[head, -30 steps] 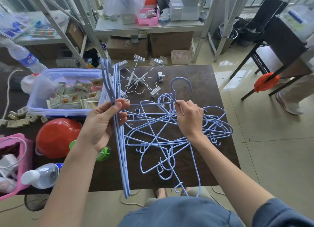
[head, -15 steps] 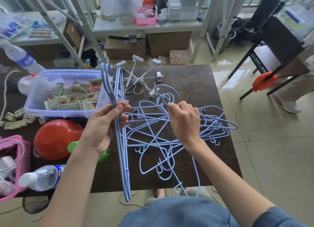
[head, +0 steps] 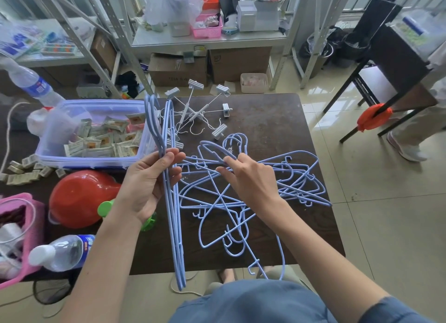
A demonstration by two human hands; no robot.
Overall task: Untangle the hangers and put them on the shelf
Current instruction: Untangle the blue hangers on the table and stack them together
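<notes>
A tangle of light-blue wire hangers [head: 299, 180] lies on the dark brown table [head: 270, 120]. My left hand [head: 149, 185] grips a neat bundle of blue hangers [head: 172, 226], held on edge with the hooks pointing away from me. My right hand [head: 251, 177] rests on the tangle and pinches the hook of one hanger [head: 212, 151] between thumb and forefinger. White clip hangers [head: 195, 110] lie behind the tangle. A grey metal shelf [head: 207, 40] stands beyond the table.
A clear blue bin of packets [head: 96, 134], a red bowl [head: 77, 197], a pink basket [head: 31, 226] and water bottles [head: 62, 252] crowd the table's left. Cardboard boxes [head: 178, 66] sit under the shelf. A black chair [head: 391, 64] and another person's leg [head: 410, 132] stand at the right.
My right hand has lowered the pinched hanger's hook back down toward the pile and shifted slightly left. The left hand still holds its bundle in the same spot.
</notes>
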